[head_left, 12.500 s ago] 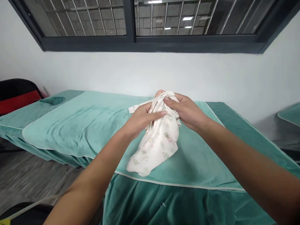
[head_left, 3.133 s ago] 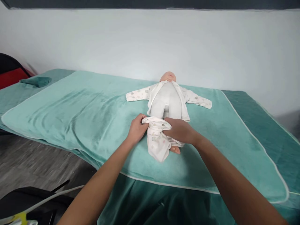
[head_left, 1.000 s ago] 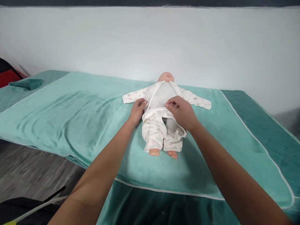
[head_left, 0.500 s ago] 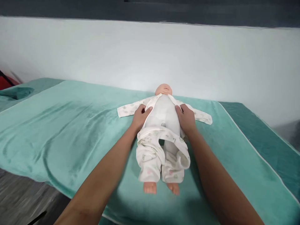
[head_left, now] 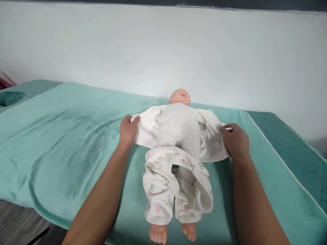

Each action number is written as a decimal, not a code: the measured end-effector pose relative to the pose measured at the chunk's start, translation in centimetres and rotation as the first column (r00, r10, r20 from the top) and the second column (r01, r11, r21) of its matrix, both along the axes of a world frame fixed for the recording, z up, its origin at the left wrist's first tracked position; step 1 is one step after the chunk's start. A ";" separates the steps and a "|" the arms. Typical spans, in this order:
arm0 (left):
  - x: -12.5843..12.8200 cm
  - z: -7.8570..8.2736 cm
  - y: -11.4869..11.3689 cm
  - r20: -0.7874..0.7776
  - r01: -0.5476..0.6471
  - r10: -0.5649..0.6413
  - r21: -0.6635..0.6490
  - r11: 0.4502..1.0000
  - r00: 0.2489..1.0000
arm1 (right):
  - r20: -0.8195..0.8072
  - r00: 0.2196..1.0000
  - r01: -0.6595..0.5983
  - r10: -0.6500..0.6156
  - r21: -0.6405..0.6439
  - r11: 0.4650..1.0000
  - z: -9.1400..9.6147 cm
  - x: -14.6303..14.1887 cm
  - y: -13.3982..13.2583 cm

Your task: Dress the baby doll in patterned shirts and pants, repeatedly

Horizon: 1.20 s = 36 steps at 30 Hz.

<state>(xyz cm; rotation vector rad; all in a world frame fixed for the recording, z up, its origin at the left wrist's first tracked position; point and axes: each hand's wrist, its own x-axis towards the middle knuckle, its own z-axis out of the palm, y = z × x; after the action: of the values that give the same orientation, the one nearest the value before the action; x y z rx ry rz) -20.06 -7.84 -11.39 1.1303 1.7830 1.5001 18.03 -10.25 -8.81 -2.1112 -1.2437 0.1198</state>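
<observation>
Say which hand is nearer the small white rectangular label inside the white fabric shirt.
Right: the right hand grips the flap beside the label; the left hand, farther off, holds the opposite flap.

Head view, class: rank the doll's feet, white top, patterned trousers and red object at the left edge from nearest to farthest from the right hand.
From the right hand:
1. White top: its open flap is held there.
2. Patterned trousers: just below the top.
3. Doll's feet: at the bottom, beyond the trousers.
4. Red object: at the far left edge.

White green-printed trousers [head_left: 159,199], teal sheet [head_left: 76,136]
</observation>
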 end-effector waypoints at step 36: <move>0.7 4.8 -6.5 0.191 0.923 -0.974 -0.341 -0.180 -0.120 | -0.373 0.330 -0.935 0.867 -0.004 0.354 2.9 -6.0 -10.2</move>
<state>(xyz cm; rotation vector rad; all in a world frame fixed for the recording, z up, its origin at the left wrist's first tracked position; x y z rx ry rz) -19.41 -14.39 -6.63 1.7199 0.5326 -0.0020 12.05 -20.49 -5.88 -1.1494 -2.1432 1.1076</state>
